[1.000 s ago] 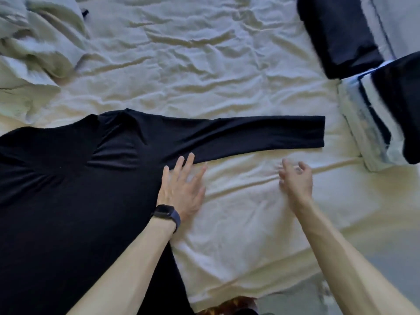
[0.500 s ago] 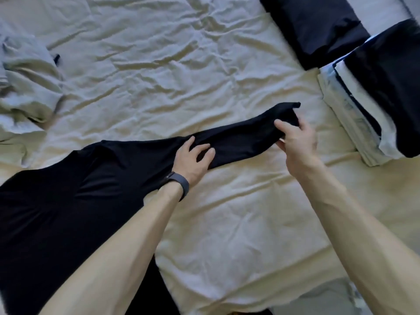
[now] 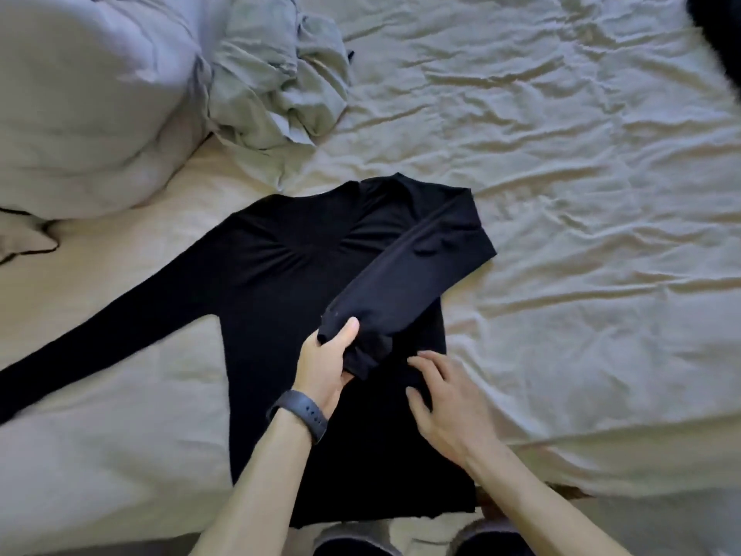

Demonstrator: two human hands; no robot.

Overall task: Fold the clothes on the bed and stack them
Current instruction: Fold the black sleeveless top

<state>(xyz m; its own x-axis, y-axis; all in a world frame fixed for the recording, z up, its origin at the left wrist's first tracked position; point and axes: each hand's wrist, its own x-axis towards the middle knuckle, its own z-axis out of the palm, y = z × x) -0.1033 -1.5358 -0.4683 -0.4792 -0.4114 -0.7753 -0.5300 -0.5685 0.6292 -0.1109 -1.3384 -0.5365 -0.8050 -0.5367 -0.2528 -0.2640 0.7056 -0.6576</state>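
A black long-sleeved top (image 3: pixel 288 274) lies flat on the wrinkled cream sheet (image 3: pixel 561 194), neck toward the far side. Its right sleeve (image 3: pixel 405 274) is folded back diagonally across the chest. My left hand (image 3: pixel 326 363), with a dark watch on the wrist, grips the cuff end of that sleeve over the top's middle. My right hand (image 3: pixel 445 403) rests with spread fingers on the top's right side, just below the cuff. The other sleeve (image 3: pixel 100 339) stretches out to the left edge of view.
A crumpled pale green garment (image 3: pixel 276 82) lies at the back, beside a bulky white duvet (image 3: pixel 88 106) at upper left. A dark item (image 3: pixel 721 26) shows at the top right corner. The bed's near edge runs along the bottom.
The right sleeve, stretched out to the right before, now lies folded across the chest. My left hand has taken the cuff; my right hand let go and rests on the top. The view swung left.
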